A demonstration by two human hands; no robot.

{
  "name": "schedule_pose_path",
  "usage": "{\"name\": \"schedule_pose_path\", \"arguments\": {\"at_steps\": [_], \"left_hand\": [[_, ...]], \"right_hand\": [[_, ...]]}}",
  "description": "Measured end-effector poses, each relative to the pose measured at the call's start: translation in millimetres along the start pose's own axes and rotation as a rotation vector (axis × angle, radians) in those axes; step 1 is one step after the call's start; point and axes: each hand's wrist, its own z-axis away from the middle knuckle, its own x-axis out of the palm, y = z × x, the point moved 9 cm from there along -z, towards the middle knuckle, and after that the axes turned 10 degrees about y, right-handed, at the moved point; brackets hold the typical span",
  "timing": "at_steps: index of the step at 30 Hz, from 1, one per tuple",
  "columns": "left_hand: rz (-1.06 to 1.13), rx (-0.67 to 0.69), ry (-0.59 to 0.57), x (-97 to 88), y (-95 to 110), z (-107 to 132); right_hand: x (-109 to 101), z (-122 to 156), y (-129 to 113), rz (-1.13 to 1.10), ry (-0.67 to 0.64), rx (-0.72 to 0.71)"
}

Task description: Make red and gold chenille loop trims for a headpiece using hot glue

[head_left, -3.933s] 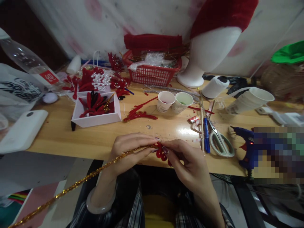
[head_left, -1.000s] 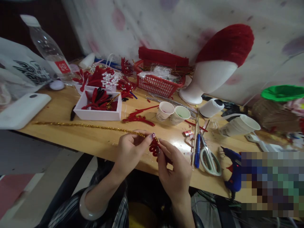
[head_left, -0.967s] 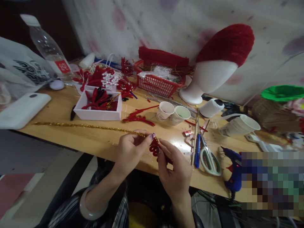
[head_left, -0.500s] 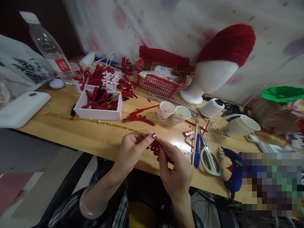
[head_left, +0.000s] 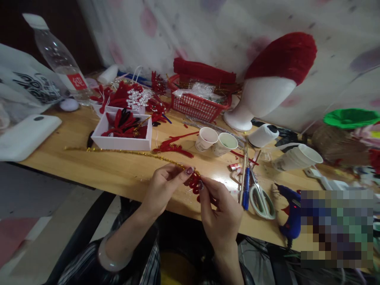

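Between my two hands is a small piece of looped red pipe cleaner (head_left: pixel 195 183), partly hidden by the fingers. My left hand (head_left: pixel 162 188) pinches a long gold tinsel pipe cleaner (head_left: pixel 139 153) at its right end, close against the red loops. The rest of the gold strand stretches left over the table, past the front of the white box. My right hand (head_left: pixel 221 206) is closed, with thumb and fingertips gripping the red loops from the right.
A white box (head_left: pixel 121 143) of red and black pieces stands left of centre. Two paper cups (head_left: pixel 207 139), a blue pen (head_left: pixel 246 190), scissors (head_left: pixel 263 202) and a blue glue gun (head_left: pixel 291 209) lie rightward. Behind are a red basket (head_left: pixel 196 107) and a foam head (head_left: pixel 267 95).
The left thumb has shifted slightly left, and more of the red loops shows between the hands. The gold strand's far end has moved a little right and lower.
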Motion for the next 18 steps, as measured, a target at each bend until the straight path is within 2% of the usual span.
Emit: {"name": "schedule_pose_path", "arguments": {"at_steps": [8, 14, 18], "left_hand": [[-0.008, 0.084, -0.07, -6.9, 5.5, -2.0], [0.067, 0.042, -0.114, -1.4, -0.3, -4.7], [0.097, 0.069, -0.115, 0.1, -1.1, -2.9]], "right_hand": [[1.7, 3.4, 16.1, -0.191, -0.003, 0.301], [3.5, 5.8, 18.8, -0.27, -0.028, 0.383], [3.4, 4.6, 16.5, -0.288, -0.037, 0.396]]}}
